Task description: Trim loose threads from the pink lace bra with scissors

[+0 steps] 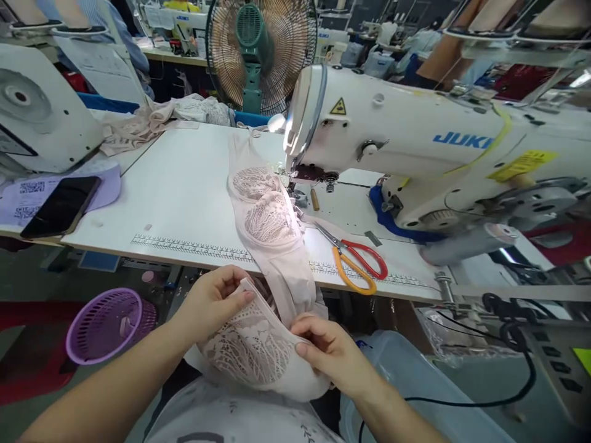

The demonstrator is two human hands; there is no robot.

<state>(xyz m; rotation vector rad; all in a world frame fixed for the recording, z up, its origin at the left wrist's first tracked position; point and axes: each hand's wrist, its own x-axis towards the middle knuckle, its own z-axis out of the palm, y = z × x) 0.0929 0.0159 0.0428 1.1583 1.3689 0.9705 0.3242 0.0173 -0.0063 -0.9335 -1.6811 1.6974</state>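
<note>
White table (184,184): scissors (355,258), phone (61,206)

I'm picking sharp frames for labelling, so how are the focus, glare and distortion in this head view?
Head view: both hands, left hand and right hand, and the lace garment they hold are fairly sharp; the sewing machine bends and smears toward the right edge from wide-angle distortion; its lamp glares white; lighting is even, with soft shadows.
</note>
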